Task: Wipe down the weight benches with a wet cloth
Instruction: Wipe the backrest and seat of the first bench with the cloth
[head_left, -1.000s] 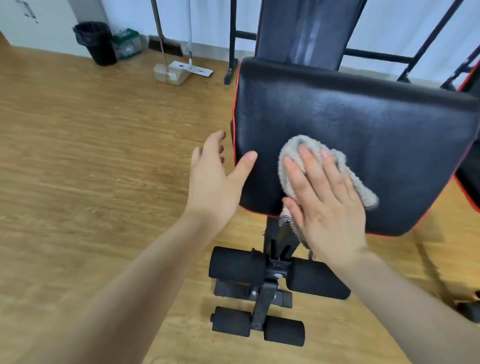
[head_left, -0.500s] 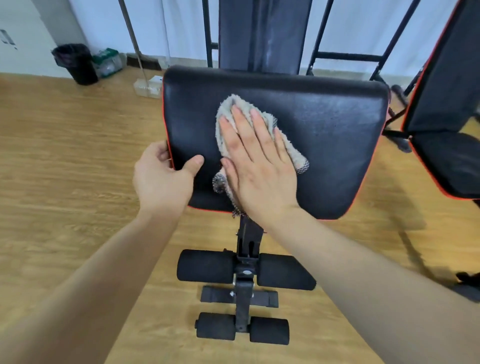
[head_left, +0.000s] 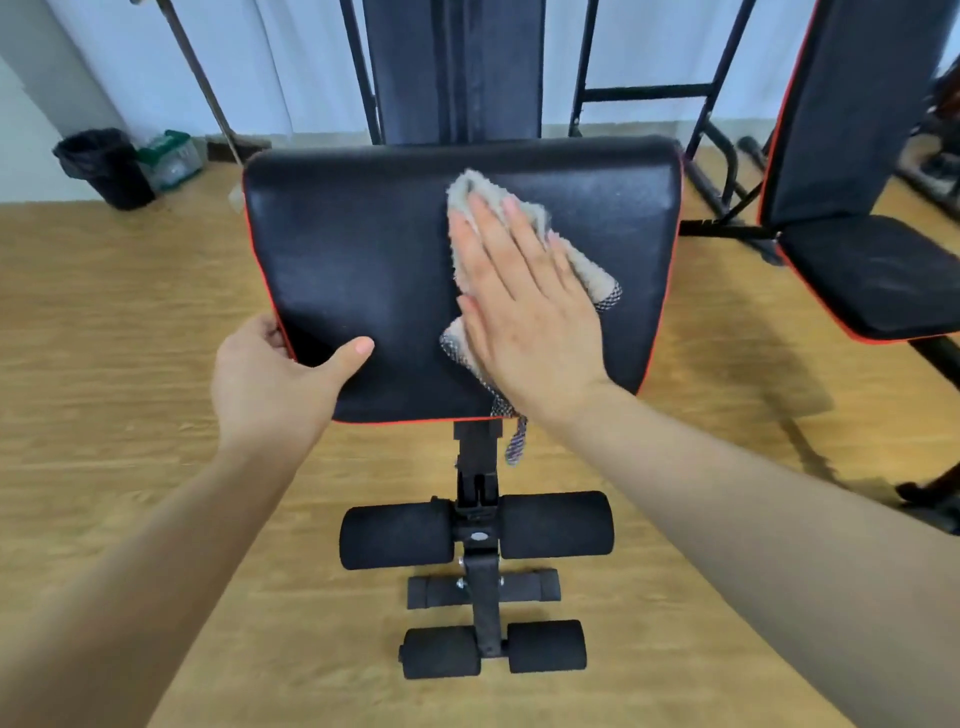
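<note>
Head view: right hand (head_left: 524, 312), spread flat, has pushed cloth (head_left: 589, 273) rightward across pad (head_left: 363, 249); left hand (head_left: 270, 384) grips its corner; I judge right edge outstanding

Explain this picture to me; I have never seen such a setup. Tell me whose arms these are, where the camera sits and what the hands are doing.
There is no machine here. A person wears one wide-angle camera on the head, looking forward and down, so both arms are that person's own. The black padded thing is a weight bench: its seat pad with red edging, the backrest behind it, and foam rollers below. The right hand lies flat, fingers straight, pressing a grey cloth onto the pad. The left hand grips the pad's near left corner. A second bench stands to the right on the wooden floor.
</note>
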